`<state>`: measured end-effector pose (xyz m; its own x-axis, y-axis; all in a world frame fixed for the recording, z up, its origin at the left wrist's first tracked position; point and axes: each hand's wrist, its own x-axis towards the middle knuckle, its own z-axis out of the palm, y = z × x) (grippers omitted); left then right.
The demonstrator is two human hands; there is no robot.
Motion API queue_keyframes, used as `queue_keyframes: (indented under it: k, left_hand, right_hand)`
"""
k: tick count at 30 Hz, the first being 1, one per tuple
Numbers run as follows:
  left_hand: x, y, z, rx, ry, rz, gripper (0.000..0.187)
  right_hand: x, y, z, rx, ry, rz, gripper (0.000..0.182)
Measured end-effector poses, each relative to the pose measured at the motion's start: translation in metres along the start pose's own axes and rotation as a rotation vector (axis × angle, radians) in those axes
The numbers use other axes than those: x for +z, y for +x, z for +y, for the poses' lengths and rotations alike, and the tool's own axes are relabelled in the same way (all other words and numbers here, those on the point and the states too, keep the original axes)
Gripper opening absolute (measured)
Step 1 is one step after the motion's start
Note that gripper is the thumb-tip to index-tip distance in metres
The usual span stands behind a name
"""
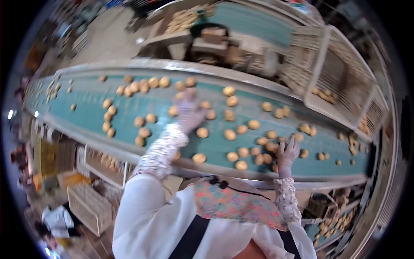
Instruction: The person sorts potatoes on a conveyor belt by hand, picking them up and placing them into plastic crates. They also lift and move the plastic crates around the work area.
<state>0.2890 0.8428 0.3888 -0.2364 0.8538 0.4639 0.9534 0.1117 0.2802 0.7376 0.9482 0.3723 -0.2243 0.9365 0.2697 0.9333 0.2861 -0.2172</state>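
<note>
Round, yellow-brown potatoes (230,134) lie scattered in loose groups on a green conveyor belt (319,160) in the head view. My left hand (189,113), in a pale glove, reaches over the far half of the belt among several potatoes. Motion smears its fingers, so I cannot make out whether it grips one. Over the near side on the right, my right hand (288,156), also gloved, has its fingers stretched apart. It is beside a cluster of potatoes (263,159), its fingertips at or touching the nearest ones. Patterned sleeve covers wrap both forearms.
Metal rails (172,64) border the belt. Beyond it stand a motor unit (211,45), a second belt (254,21) with potatoes and a slatted crate (336,64). At the lower left are a plastic crate (90,207) and a yellow container (48,157).
</note>
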Motion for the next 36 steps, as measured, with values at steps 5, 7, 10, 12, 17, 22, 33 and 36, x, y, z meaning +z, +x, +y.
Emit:
queue_keyframes:
  k: [5,7,10,12,17,22,33,36]
  left_hand:
    - [-0.023,-0.07,0.113,0.246,-0.4,-0.262,0.063]
    - [-0.069,-0.047,0.079,0.107,-0.361,-0.357,0.062]
    - [-0.106,-0.065,-0.05,-0.371,0.25,-0.099,0.029]
    - [-0.148,-0.1,-0.134,-0.789,0.38,-0.21,0.025]
    - [-0.074,-0.128,-0.133,-0.618,0.423,-0.251,0.047]
    - [-0.019,-0.068,0.093,-0.241,-0.058,-0.371,0.056]
    - [-0.022,-0.011,-0.004,-0.355,-0.268,-0.045,0.037]
    - [0.026,-0.018,-0.048,-0.225,-0.08,0.071,0.037]
  right_hand:
    - [-0.019,-0.032,-0.129,-0.476,0.28,-0.171,0.071]
    - [-0.03,-0.042,-0.144,-0.536,0.237,-0.339,0.074]
    - [-0.017,-0.055,-0.106,-0.477,0.184,-0.303,0.084]
    - [-0.019,-0.06,-0.093,-0.48,0.174,-0.22,0.09]
    - [-0.03,-0.054,-0.128,-0.379,0.265,-0.215,0.072]
    - [-0.013,-0.054,-0.108,-0.445,0.188,-0.258,0.058]
    - [0.003,0.043,0.016,-0.139,-0.094,0.135,0.056]
    - [-0.009,0.014,-0.105,-0.37,0.336,-0.044,0.056]
